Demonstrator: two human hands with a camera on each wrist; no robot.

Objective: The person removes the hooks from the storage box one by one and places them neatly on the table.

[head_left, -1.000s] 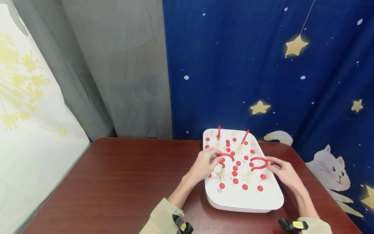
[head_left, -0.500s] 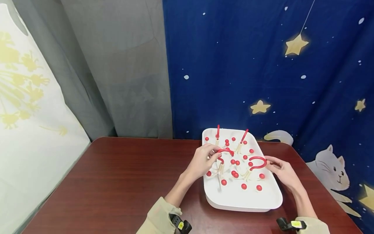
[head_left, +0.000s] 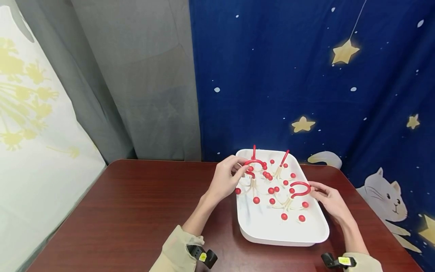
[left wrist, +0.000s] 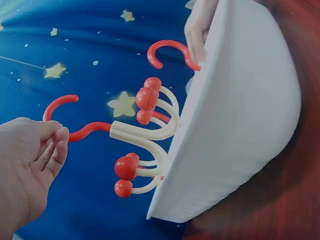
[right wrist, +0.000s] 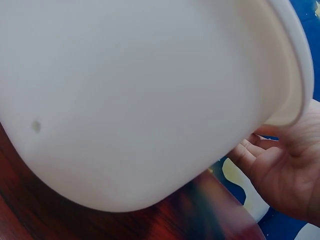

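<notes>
My left hand [head_left: 225,175] pinches the red curved top of a multi-arm hanging hook [left wrist: 145,134]. Its cream arms curve upward and end in red balls. In the head view it hangs over the left side of a white tray [head_left: 268,228]; in the left wrist view its arms overlap the tray's rim. My right hand [head_left: 330,199] grips the tray's right rim, its fingers partly hidden behind the tray in the right wrist view. Right beside those fingers, another hook's red top [head_left: 300,195] leans toward the rim.
Two more such hooks stand at the back of the tray, their red tops [head_left: 284,158] pointing up. The tray is on a dark red-brown table [head_left: 142,211]. A blue star-patterned curtain [head_left: 258,94] hangs behind the table's far edge.
My left hand has moved up and to the left in the head view, carrying the held hook and its red balls along. My right hand has stayed at the tray's rim.
</notes>
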